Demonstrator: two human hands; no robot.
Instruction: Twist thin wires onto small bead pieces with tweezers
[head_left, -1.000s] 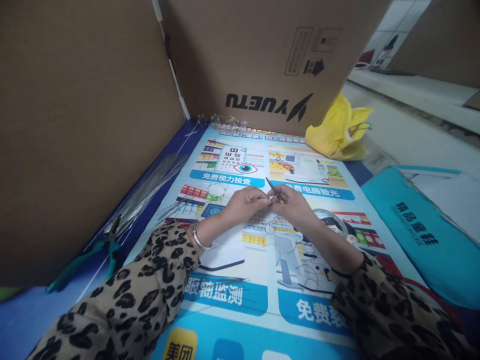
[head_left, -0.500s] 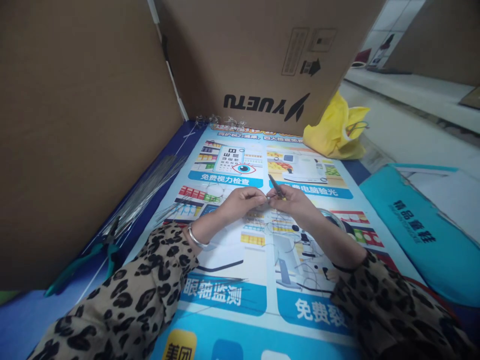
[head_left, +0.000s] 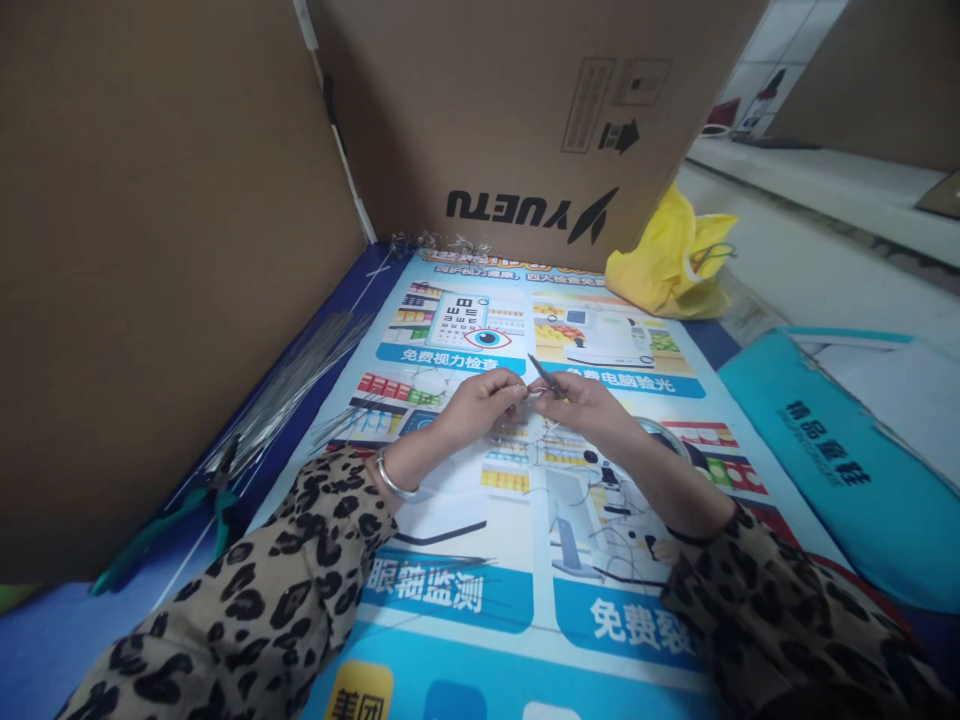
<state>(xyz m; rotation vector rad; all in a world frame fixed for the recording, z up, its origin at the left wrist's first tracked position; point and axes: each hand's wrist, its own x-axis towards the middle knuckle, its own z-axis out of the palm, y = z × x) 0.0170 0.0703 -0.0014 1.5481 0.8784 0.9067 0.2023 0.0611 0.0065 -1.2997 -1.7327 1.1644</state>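
My left hand (head_left: 487, 405) is closed in a pinch on a thin wire (head_left: 524, 396) over the middle of the printed poster (head_left: 450, 510). Close beside it, my right hand (head_left: 574, 402) is closed round a slim dark pointed tool (head_left: 544, 373), whose tip points up and to the left. The right fingertips also meet the wire between the hands. Several loose thin wires (head_left: 517, 490) lie on the poster below the hands, hard to separate from its print.
Green-handled pliers (head_left: 217, 490) and a bundle of straight wires (head_left: 300, 375) lie at the left. Small wire pieces (head_left: 457, 243) sit at the back against a cardboard wall (head_left: 510, 130). A yellow bag (head_left: 667, 265) and a turquoise box (head_left: 847, 470) are at the right.
The dark tool has tilted further to the left in my right hand. The fingertips have drawn slightly apart, and more of the wire shows between them.
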